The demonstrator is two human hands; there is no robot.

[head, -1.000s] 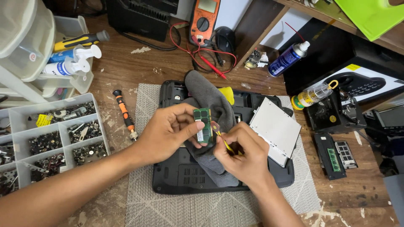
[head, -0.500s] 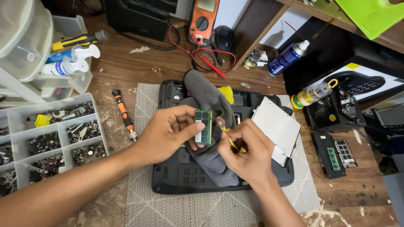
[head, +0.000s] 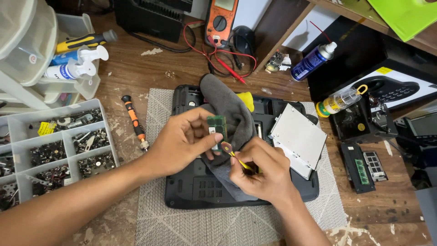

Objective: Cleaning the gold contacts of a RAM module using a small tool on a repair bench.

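Screws and small parts fill a grey compartment tray [head: 54, 146] well off to the left of the left hand [head: 182, 139], with an orange-handled screwdriver [head: 134, 122] lying on the wooden desk [head: 136, 73] between them. That hand's grip is clamped on a small green memory module [head: 217, 127], held up against a grey cloth [head: 230, 114] draped over an upturned black laptop [head: 195, 187]. Just right of it, the right hand [head: 266, 171] pinches a thin yellow-handled tool [head: 234, 154] whose rounded tip touches the module's lower edge. Judging by this, the module is already out of the machine and being cleaned; refitting it looks undone. Right of both hands, a silver drive [head: 296, 139] rests on the laptop. Beyond, a blue spray can [head: 314, 61], an orange multimeter [head: 221, 20] and a woven grey mat [head: 154, 218] crowd the cluttered workshop desk.
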